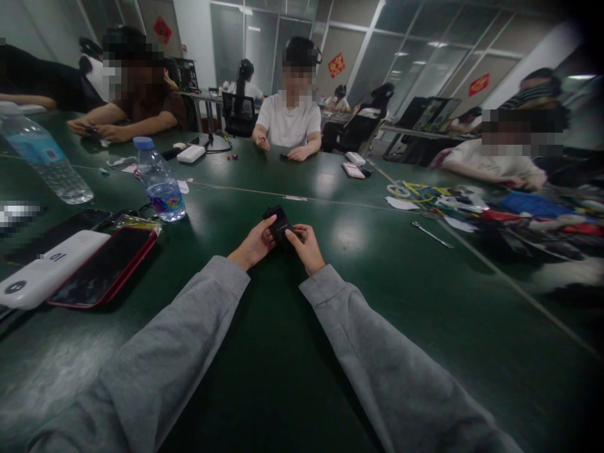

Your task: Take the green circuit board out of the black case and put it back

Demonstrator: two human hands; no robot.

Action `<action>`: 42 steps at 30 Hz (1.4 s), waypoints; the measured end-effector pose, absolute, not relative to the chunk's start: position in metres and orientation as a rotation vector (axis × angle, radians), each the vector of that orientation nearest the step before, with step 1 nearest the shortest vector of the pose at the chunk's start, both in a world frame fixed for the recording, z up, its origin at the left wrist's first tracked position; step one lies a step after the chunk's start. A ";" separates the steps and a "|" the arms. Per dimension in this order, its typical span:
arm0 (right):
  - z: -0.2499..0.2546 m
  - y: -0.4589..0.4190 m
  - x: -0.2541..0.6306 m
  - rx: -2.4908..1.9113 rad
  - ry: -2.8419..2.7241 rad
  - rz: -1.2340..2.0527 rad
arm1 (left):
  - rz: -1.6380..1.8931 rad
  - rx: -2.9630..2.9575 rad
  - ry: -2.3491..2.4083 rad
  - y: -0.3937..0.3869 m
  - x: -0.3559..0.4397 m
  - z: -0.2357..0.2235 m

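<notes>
Both my hands are closed around a small black box-shaped device (279, 228), just above or on the green table (292, 327). My left hand (255, 242) grips its left side, the thumb lying near the top edge. On the opposite side, my right hand (307, 246) has its thumb pressed against the lower right of the face. The face looks dark and flat, with faint small light marks; its exact kind cannot be made out. Fingers hide the device's sides, and its underside is out of sight.
Left of my hands are a water bottle (163, 182), a larger bottle (44, 157), a red-cased phone (106, 267) and a white power bank (51, 267). To the right lie a wrench (431, 234) and a pile of cables and cloth (533, 214). People sit around the table.
</notes>
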State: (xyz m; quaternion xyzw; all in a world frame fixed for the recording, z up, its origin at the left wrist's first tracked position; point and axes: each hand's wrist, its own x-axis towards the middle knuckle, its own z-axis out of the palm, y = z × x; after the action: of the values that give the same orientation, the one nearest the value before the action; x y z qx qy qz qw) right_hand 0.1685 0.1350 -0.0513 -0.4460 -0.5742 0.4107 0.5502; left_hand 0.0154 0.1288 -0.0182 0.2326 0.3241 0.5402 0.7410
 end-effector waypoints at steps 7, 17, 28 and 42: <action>-0.043 0.136 0.175 -0.981 -1.322 1.193 | 1.172 0.541 0.700 0.128 0.016 -0.019; -0.037 0.135 0.177 -0.986 -1.210 1.317 | 1.114 0.573 0.688 0.126 0.017 -0.019; -0.043 0.136 0.173 -0.955 -1.301 1.268 | 1.051 0.592 0.689 0.120 0.015 -0.012; -0.048 0.116 0.161 -1.032 -1.912 0.391 | 1.172 0.401 0.715 0.130 0.014 -0.018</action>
State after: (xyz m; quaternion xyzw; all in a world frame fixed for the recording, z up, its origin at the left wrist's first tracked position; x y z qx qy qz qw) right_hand 0.1606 0.1157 -0.0477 -0.4173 -0.7734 0.1583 0.4502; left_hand 0.0143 0.1298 -0.0176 0.1839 0.3276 0.5375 0.7549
